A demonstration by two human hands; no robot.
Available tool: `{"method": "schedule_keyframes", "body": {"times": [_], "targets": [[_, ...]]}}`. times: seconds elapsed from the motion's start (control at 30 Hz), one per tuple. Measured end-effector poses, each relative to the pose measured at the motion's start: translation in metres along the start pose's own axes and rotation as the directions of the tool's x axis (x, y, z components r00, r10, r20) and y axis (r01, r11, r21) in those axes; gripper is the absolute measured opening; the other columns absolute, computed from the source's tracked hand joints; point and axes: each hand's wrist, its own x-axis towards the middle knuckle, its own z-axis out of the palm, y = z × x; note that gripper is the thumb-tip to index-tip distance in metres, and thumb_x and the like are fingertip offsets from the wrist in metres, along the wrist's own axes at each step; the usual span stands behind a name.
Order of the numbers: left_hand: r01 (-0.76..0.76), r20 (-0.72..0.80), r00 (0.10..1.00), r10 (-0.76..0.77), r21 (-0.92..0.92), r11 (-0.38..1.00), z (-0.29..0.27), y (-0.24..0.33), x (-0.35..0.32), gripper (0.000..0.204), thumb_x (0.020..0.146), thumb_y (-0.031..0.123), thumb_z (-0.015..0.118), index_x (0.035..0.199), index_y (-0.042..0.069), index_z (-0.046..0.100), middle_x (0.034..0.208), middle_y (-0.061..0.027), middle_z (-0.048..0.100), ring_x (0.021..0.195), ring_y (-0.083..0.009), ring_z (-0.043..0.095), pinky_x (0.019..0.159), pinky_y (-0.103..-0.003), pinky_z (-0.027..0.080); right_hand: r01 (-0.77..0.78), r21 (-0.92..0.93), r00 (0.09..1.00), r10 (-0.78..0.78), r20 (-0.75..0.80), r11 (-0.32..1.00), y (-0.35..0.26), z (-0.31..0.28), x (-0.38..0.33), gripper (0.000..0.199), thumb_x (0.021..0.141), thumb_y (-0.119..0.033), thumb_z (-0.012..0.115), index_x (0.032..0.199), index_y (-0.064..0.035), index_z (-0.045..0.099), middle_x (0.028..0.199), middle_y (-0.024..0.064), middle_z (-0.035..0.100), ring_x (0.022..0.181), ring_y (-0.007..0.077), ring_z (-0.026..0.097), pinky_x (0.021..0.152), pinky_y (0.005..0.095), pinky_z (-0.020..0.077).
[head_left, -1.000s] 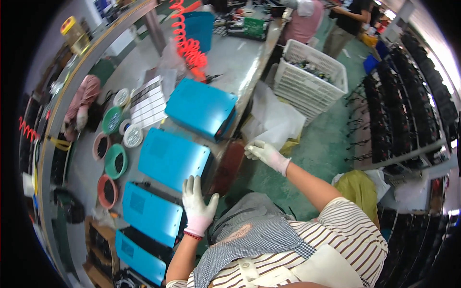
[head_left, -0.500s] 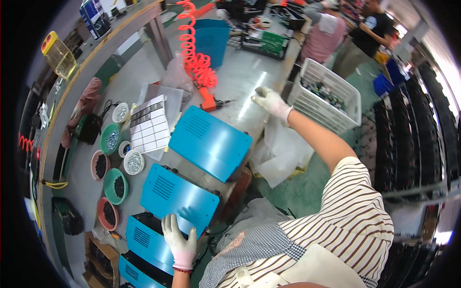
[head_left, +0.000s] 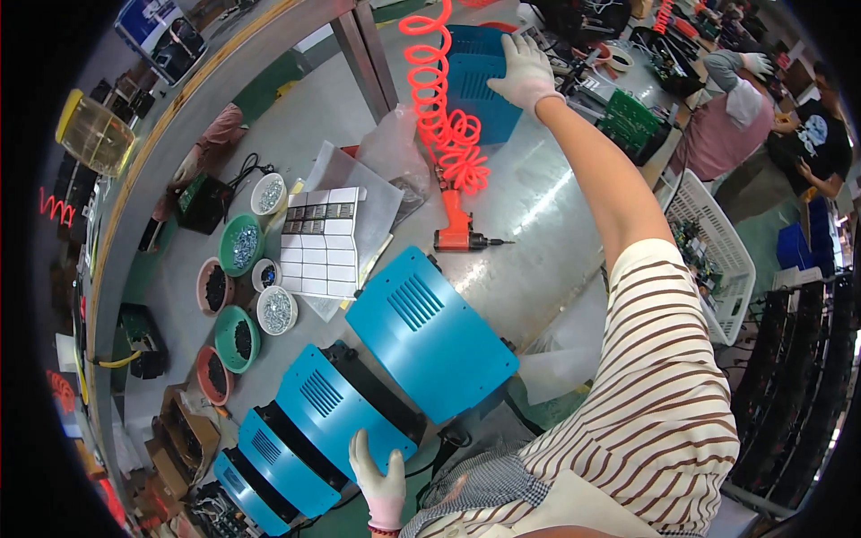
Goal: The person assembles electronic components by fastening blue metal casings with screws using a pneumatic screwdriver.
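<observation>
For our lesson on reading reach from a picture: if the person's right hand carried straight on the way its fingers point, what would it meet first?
The right hand already rests on the far blue housing. Straight on, beyond it, would probably come the clutter at the bench's far end; depth is unclear.

My right hand rests on an upright blue cover far across the bench. My left hand touches a flat, vented blue casing nearby.

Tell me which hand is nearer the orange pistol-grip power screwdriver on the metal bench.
Right. The right hand rests on a blue metal case beyond the orange pistol-grip power screwdriver; the left hand is far nearer the body.
</observation>
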Motion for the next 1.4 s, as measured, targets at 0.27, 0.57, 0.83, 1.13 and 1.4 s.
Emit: {"method": "schedule_keyframes", "body": {"times": [0.27, 0.57, 0.83, 1.13, 1.4], "targets": [[0.103, 0.034, 0.994, -0.099, -0.125, 0.987, 0.017, 0.017, 0.002, 0.062, 0.082, 0.008, 0.065, 0.138, -0.003, 0.042, 0.138, -0.02, 0.044, 0.13, -0.0333, 0.042, 0.11, -0.042, 0.033, -0.041, -0.033, 0.785, 0.052, 0.617, 0.999, 0.013, -0.011, 0.001, 0.053, 0.078, -0.035, 0.068, 0.122, -0.0053, 0.06, 0.112, 0.0171, 0.068, 0.104, 0.0328, 0.066, 0.088, 0.0436, 0.0524], [-0.064, 0.118, 0.989, 0.085, -0.175, 0.982, 0.013, 0.028, 0.01, 0.057, 0.087, 0.008, 0.058, 0.14, -0.002, 0.041, 0.138, -0.0167, 0.046, 0.129, -0.0278, 0.045, 0.11, -0.038, 0.033, -0.352, 0.071, 0.728, 0.226, 0.647, 0.933, 0.061, -0.089, -0.105, 0.044, 0.092, -0.042, 0.054, 0.101, -0.003, 0.071, 0.102, 0.0189, 0.069, 0.098, 0.0357, 0.066, 0.085, 0.0437, 0.051], [-0.381, 0.22, 0.868, 0.445, -0.279, 0.882, 0.002, 0.026, 0.001, 0.058, 0.084, 0.007, 0.062, 0.137, -0.004, 0.042, 0.138, -0.0218, 0.044, 0.129, -0.0362, 0.043, 0.11, -0.043, 0.033, -0.478, 0.025, 0.625, 0.319, 0.712, 0.878, 0.072, -0.296, -0.229, 0.044, 0.089, -0.039, 0.062, 0.093, 0.0041, 0.069, 0.091, 0.0214, 0.069, 0.088, 0.0361, 0.066, 0.078, 0.0422, 0.0492], [-0.8, 0.182, 0.456, 0.871, -0.344, 0.491, -0.026, 0.015, -0.037, 0.067, 0.078, 0.008, 0.071, 0.136, -0.005, 0.041, 0.135, -0.0253, 0.045, 0.127, -0.0419, 0.043, 0.108, -0.046, 0.035, -0.49, 0.033, 0.427, 0.207, 0.88, 0.871, -0.076, -0.498, -0.373, 0.042, 0.09, -0.039, 0.063, 0.087, 0.003, 0.066, 0.072, 0.0131, 0.065, 0.067, 0.0221, 0.062, 0.067, 0.0368, 0.0487], [-0.602, 0.265, 0.501, 0.824, -0.577, 0.551, -0.033, -0.032, -0.094, 0.07, 0.081, 0.018, 0.073, 0.139, -0.004, 0.04, 0.13, -0.0248, 0.051, 0.122, -0.038, 0.05, 0.105, -0.044, 0.039, -0.324, 0.191, 0.233, -0.117, 0.965, 0.927, -0.201, -0.552, -0.426, 0.045, 0.091, -0.044, 0.06, 0.089, 0.0006, 0.068, 0.074, 0.0155, 0.067, 0.074, 0.0292, 0.067, 0.069, 0.0387, 0.0518]]}}
